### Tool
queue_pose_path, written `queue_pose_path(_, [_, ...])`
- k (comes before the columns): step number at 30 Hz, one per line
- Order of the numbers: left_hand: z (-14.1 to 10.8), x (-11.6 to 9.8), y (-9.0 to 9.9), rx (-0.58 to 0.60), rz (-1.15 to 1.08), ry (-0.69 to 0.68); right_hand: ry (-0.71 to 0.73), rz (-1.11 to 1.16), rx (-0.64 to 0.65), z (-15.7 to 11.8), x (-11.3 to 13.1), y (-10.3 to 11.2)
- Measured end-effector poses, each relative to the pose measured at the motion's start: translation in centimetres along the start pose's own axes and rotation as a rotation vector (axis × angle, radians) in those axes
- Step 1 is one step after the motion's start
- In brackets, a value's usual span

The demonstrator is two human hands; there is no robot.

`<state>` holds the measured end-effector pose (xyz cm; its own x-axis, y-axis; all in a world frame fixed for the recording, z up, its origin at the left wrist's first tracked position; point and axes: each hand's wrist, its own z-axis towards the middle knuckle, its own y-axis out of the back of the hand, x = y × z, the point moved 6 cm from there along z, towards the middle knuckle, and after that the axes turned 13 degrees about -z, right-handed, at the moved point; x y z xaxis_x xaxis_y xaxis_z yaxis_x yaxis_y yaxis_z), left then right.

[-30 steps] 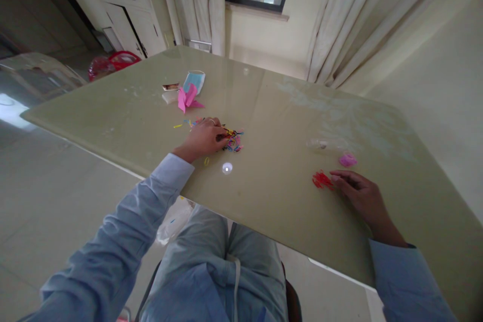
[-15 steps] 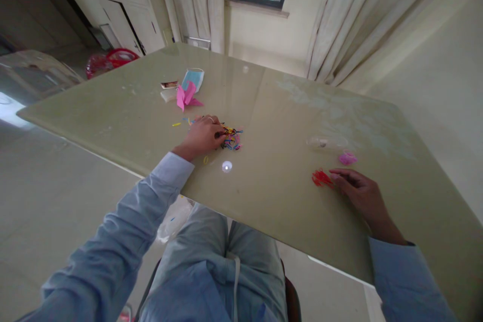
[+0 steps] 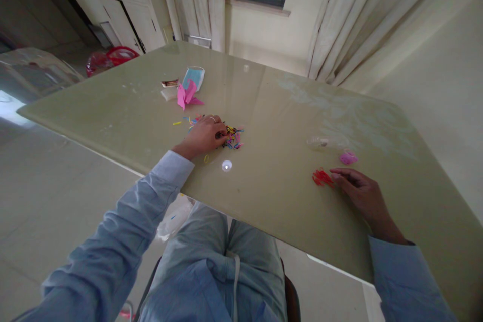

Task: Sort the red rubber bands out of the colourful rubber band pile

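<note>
A pile of small multicoloured rubber bands [image 3: 234, 138] lies on the table, left of the middle. My left hand [image 3: 207, 136] rests over its left side, fingers curled down into the bands; whatever they pinch is hidden. One yellow rubber band [image 3: 206, 159] lies apart, nearer the table's front edge. On the right, a small heap of red rubber bands [image 3: 321, 177] touches or nearly touches the fingertips of my right hand [image 3: 356, 188]. That hand's thumb and forefinger are pressed together, and what is between them is too small to make out.
Behind my right hand lie a pink bundle [image 3: 347, 157] and a clear plastic bag or wrapper [image 3: 326, 142]. A folded pink paper shape [image 3: 188, 94], a blue face mask [image 3: 193, 78] and a small packet [image 3: 169, 83] lie at the back left. The front table edge runs above my lap.
Both hands stay almost in place. My left fingers shift slightly within the multicoloured pile, and more bands show behind the knuckles. The view moves very slightly.
</note>
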<state>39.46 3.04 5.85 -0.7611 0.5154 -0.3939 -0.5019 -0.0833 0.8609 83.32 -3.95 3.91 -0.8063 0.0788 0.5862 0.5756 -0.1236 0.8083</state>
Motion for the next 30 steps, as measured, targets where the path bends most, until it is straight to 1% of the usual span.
queue_pose_path(6, [-0.3, 0.5, -0.1, 0.025, -0.140, -0.090, -0.001, -0.011, -0.002, -0.1, -0.1, 0.0])
queue_pose_path(8, [-0.3, 0.5, 0.1, 0.018, -0.162, -0.099, -0.008, -0.019, 0.003, 0.0, -0.1, 0.0])
queue_pose_path(13, [0.1, 0.7, 0.0, -0.010, -0.098, -0.022, 0.030, -0.037, -0.014, -0.1, 0.4, 0.2])
queue_pose_path(19, [0.2, 0.7, 0.0, -0.023, -0.048, 0.047, 0.004, -0.012, -0.002, -0.2, 0.3, 0.2])
queue_pose_path(26, [0.3, 1.2, -0.4, -0.013, -0.033, 0.067, 0.017, -0.026, -0.024, -0.2, 0.3, 0.2])
queue_pose_path(30, [0.5, 1.0, -0.7, -0.010, -0.005, 0.052, 0.003, -0.032, -0.007, -0.2, 0.2, 0.1])
